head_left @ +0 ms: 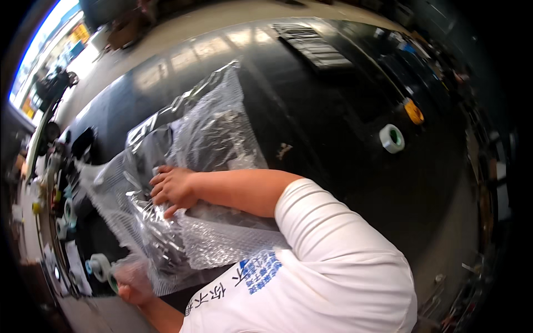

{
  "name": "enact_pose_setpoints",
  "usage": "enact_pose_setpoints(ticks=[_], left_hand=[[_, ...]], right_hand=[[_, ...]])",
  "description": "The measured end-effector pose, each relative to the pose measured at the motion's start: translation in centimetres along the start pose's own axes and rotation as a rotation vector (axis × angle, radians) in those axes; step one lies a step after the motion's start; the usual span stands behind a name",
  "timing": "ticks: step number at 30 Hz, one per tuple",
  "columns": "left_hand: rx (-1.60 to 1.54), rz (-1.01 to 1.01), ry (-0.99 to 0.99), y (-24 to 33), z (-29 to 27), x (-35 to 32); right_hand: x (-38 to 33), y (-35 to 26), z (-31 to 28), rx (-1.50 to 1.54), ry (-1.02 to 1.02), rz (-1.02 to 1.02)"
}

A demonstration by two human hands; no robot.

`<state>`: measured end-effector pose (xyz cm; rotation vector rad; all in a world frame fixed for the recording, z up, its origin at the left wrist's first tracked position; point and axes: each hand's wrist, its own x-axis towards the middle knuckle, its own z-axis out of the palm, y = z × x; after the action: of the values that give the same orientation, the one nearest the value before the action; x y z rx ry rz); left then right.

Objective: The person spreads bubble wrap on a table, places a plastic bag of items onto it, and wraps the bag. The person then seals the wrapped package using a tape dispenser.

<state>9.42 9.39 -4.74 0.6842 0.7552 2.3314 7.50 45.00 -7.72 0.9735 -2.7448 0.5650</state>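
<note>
A white short-sleeved shirt [344, 277] is being worn; creases are banding its right sleeve [316, 213]; small blue characters [263, 272] are forming a compact block on its front, with larger black characters [220, 291] running alongside; the right hand [176, 188] and the left hand [132, 283] are showing bare

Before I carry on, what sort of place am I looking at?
Probably a packing area in a workshop or warehouse: bubble wrap is spread on a large dark table, a pale roll, likely tape, sits farther right, and a bright opening shows outdoors.
</note>
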Motion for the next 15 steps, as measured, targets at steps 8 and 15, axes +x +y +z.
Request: enact_pose_setpoints(ticks=[8, 15], left_hand=[[1.082, -0.258, 0.621, 1.4, 3.9, 9.3], [2.113, -0.709, 0.593, -3.7, 4.4, 16.4]], right_hand=[[-0.7, -0.4, -0.8, -0.078, -0.048, 0.052], [-0.2, -0.5, -0.2, -0.107, -0.038, 0.064]])
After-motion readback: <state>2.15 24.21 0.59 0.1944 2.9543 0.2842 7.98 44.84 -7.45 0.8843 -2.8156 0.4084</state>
